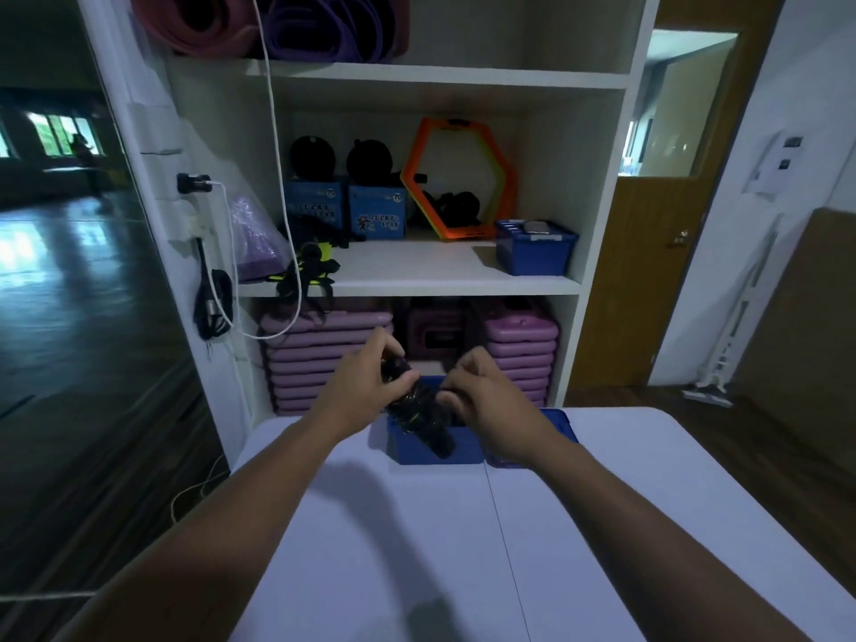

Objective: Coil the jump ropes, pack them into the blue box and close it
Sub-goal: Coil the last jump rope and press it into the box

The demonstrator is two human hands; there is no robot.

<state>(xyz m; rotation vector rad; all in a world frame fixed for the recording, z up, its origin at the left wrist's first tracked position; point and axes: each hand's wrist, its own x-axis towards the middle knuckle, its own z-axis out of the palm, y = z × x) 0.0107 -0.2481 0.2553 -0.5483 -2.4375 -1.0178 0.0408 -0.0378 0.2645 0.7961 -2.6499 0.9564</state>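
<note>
Left hand, right hand on cylindrical black rope bundle, blue box beneath

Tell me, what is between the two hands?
A coiled black rope with green bits, in the head view. The left hand grips its top, the right hand is at its side, and it pokes down into the open blue box.

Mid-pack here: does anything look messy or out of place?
Yes: a tangle of black and neon-yellow ropes lies uncoiled at the left front edge of the middle shelf, loops dangling over it. At the table, the left hand and right hand grip a black rope bundle over the open blue box.
</note>
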